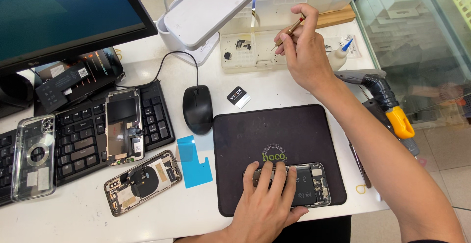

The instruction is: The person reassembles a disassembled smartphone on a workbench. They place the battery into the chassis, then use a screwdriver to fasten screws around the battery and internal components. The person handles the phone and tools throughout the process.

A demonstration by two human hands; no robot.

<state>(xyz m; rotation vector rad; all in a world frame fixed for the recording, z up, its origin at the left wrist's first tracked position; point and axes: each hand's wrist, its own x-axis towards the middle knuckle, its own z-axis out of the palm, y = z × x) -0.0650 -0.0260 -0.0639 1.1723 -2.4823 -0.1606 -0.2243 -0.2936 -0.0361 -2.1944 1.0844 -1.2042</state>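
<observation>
While the left hand (267, 201) lies flat with fingers spread on the opened phone (306, 184), pinning it to the black work mat (274, 135) at about 6 o'clock on the counter (73, 218), the right hand (303, 51) is raised at 12 o'clock, pinching a slim screwdriver (289, 31) whose tip hangs over the clear parts tray (245, 51). Going left to right, a clear phone case (32, 157) and a separated screen (122, 125) rest on the keyboard (83, 140) at 9 o'clock, with a second stripped phone body (142, 181) just below it. A blue adhesive sheet (194, 162) and a black mouse (197, 108) lie near the centre. By my judgement this is the step of picking or parking a small screw or part at the tray, mid teardown or reassembly. Coming back calls for a steady tip and an unmoved phone, as tiny parts drop easily.
</observation>
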